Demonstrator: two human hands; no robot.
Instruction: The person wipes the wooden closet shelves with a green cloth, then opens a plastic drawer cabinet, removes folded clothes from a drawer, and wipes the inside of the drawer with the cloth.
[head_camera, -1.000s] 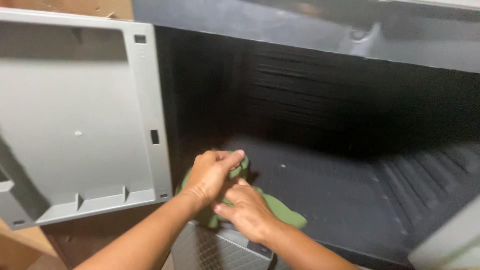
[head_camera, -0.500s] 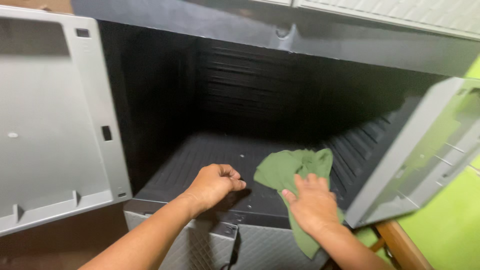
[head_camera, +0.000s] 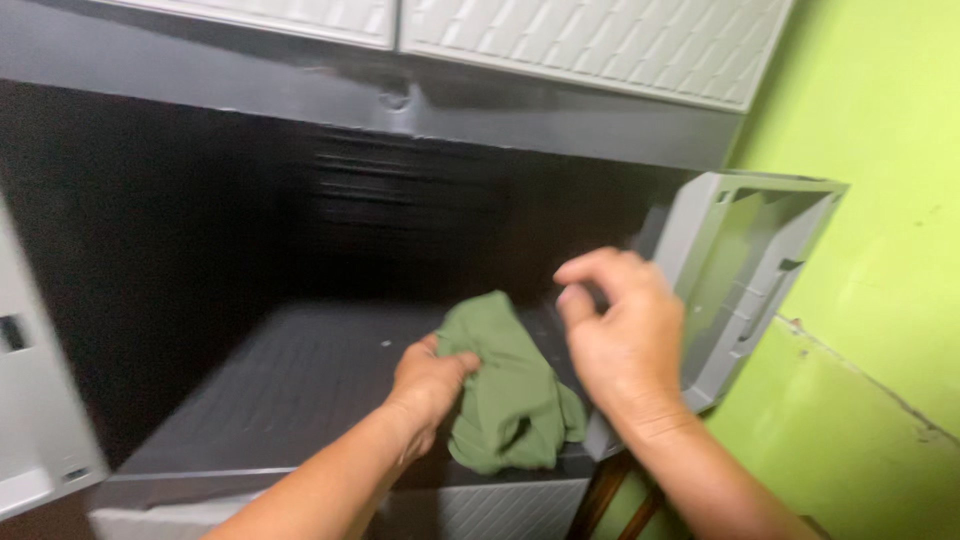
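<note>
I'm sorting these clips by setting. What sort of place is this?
Probably a room at home, at a plastic storage cabinet being cleaned. Its grey door hangs open beside a green painted wall, and the left hand holds a green cloth on the dark shelf.

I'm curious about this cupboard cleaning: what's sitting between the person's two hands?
In the head view, a crumpled green cloth lies between them on the dark shelf floor. The left hand grips its edge; the right hand hovers just beside it.
</note>
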